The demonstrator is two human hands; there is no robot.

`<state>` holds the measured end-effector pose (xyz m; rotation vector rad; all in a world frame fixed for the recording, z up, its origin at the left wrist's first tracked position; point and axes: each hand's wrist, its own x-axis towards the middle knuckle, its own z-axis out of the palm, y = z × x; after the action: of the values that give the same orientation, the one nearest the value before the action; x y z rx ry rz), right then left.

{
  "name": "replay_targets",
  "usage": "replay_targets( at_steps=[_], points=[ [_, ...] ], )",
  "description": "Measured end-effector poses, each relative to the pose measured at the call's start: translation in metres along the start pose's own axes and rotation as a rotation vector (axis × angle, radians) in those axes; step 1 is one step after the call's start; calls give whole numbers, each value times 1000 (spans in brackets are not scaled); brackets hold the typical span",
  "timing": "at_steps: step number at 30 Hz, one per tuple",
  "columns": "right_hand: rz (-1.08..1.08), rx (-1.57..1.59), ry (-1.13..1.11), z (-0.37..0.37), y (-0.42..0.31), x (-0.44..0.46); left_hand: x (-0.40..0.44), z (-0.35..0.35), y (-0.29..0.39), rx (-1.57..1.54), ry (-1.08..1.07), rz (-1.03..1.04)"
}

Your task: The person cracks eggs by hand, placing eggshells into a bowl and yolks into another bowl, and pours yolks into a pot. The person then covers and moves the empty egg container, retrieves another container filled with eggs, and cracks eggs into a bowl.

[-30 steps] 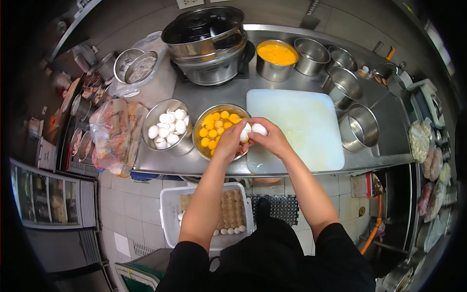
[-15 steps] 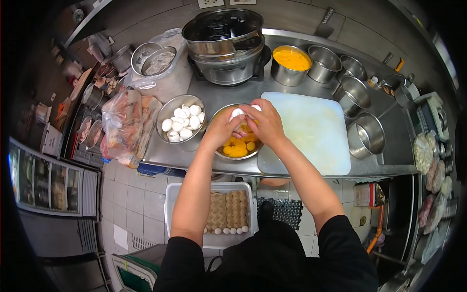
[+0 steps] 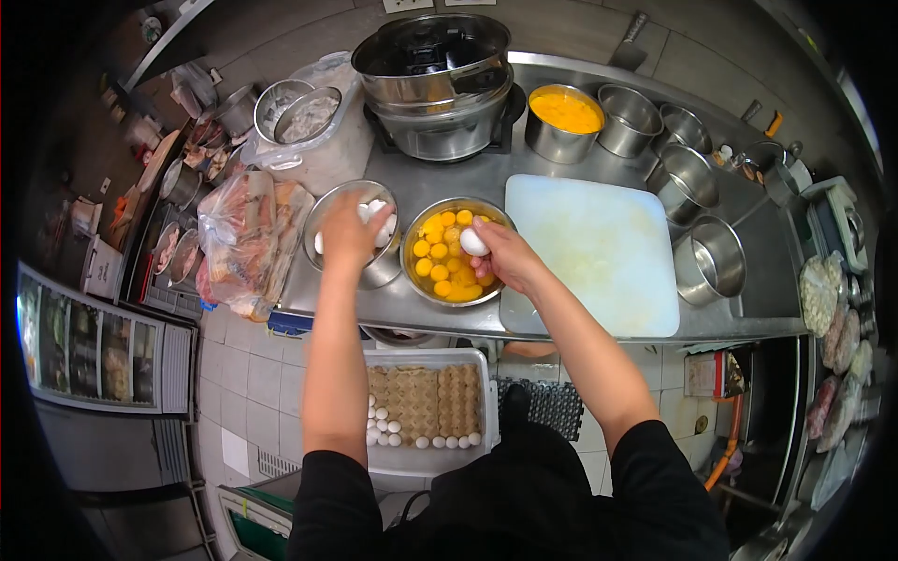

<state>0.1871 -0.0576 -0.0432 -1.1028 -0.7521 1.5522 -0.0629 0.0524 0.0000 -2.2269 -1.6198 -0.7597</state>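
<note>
Right hand [image 3: 508, 260]: wrapped round one white egg [image 3: 473, 243], yolk bowl [image 3: 408, 245] just beneath it; left hand [image 3: 347, 234]: over the second bowl [image 3: 311, 224], cannot tell how open or what it holds (underside hidden). Step appears to be egg-cracking; next calls for splitting this egg

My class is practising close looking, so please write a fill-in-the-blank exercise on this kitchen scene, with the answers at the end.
1. The egg in the right hand has a ____ shell.
2. The left hand is over a metal bowl on the ____ side of the bowl of yolks.
3. The cutting board lies to the ____ of the bowl of yolks.
4. The moulded egg trays in the plastic bin are ____ in colour.

Missing words: white; left; right; brown.
</note>
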Motion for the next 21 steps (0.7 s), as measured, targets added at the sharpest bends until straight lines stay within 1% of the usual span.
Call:
replay_targets(
  at_steps=[1, 2, 4, 5, 7, 8, 10, 11, 13, 14, 16, 17, 19, 20, 21],
  points=[
    [50, 1, -27, 4, 0, 3, -1, -15, 24, -305, -174, 8],
    [56, -1, -33, 5, 2, 8, -4, -23, 44, -609, -344, 13],
    [81, -53, -81, 7, 5, 19, -13, -24, 70, -893, -667, 58],
    [82, -57, -84, 8, 4, 21, -14, -22, 73, -895, -664, 54],
    [68, -193, -28, 13, 0, 22, -17, -15, 79, -929, -753, 43],
    [68, -194, -21, 13, -1, 21, -18, -12, 79, -934, -756, 47],
    [-196, -607, 79, 16, -5, 19, -21, -10, 77, -899, -701, 20],
    [-196, -607, 79, 11, -3, 26, -21, -8, 75, -899, -701, 20],
    [-645, -1133, 120, 5, -1, 36, -22, -5, 73, -903, -658, 51],
    [-642, -1133, 121, 1, 1, 38, -23, -4, 73, -904, -661, 51],
    [-679, -1212, 150, 18, -24, 20, -22, -11, 73, -956, -577, 50],
    [-678, -1213, 146, 25, -32, 16, -21, -11, 73, -956, -576, 46],
    [-698, -1358, 225, 40, -45, 13, -19, -12, 71, -1028, -317, 141],
    [-699, -1358, 217, 46, -49, 13, -17, -14, 68, -1025, -315, 134],
    [-812, -1379, 247, 52, -53, 16, -14, -19, 65, -1017, -276, 107]
  ],
)
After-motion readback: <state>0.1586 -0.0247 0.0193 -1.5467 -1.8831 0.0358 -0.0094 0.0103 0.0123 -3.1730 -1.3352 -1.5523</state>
